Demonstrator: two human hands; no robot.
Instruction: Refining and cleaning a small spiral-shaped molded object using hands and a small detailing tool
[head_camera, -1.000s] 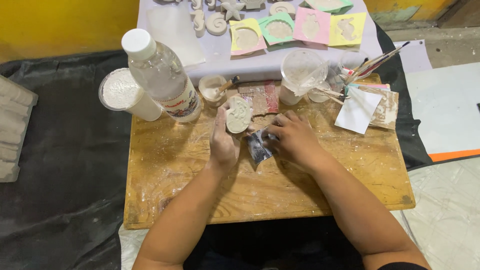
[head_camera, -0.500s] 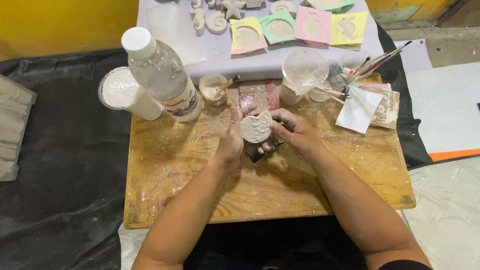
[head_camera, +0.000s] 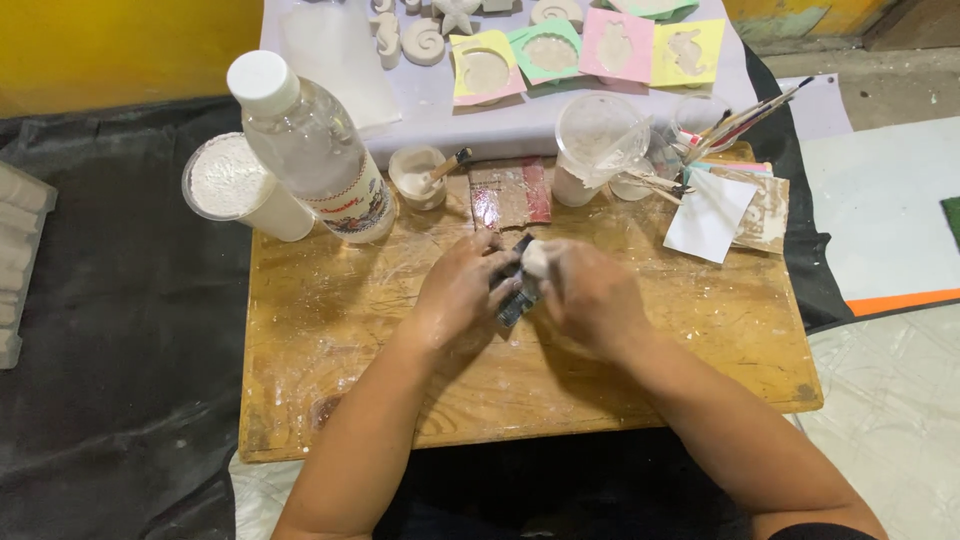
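Both my hands meet over the middle of a wooden board (head_camera: 330, 340). My right hand (head_camera: 592, 298) pinches a small white plaster piece (head_camera: 535, 258), turned edge-on so little of it shows. My left hand (head_camera: 458, 292) curls its fingers on a small dark sheet (head_camera: 516, 300) that lies between the two hands, right under the plaster piece. The rest of the sheet is hidden by my fingers.
On the board's far side stand a clear bottle (head_camera: 310, 150), a cup of white powder (head_camera: 235, 185), a small cup with a stick (head_camera: 420, 175), a clear plastic cup (head_camera: 595, 140) and brushes (head_camera: 740, 115). Coloured moulds (head_camera: 580, 45) and plaster figures (head_camera: 420, 40) lie beyond. Black cloth (head_camera: 120, 330) covers the left.
The round plaster piece, first flat under my left hand, was lifted between both hands and now sits edge-on at my right hand. Both hands moved slightly right, with the dark sheet between them.
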